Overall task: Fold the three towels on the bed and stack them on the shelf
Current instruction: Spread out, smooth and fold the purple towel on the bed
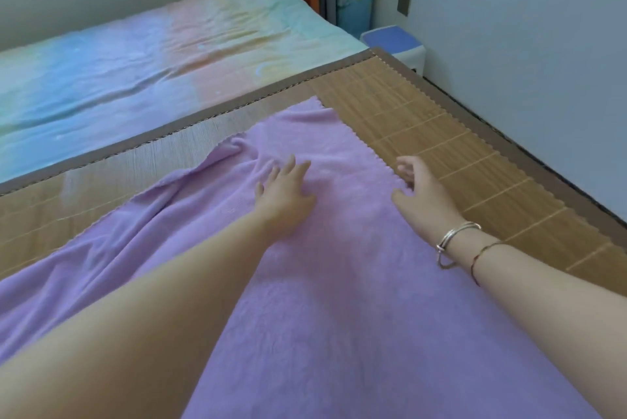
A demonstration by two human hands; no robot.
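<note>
Her left hand (285,195) lay flat with fingers spread on the lilac towel (339,283), seemingly smoothing it across the bamboo mat (441,147), while her right hand (419,186) curled over the towel's mat-side edge, apparently squaring it.

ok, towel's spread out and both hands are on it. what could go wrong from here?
1. The purple towel is bunched into ridges left of the left hand; folding now would likely lock those creases in.
2. The right hand sits at the towel's right edge with fingers curled; whether it grips the edge is unclear, so a pull may slip.
3. The towel lies askew on the bamboo mat, so the edges may not line up.
</note>
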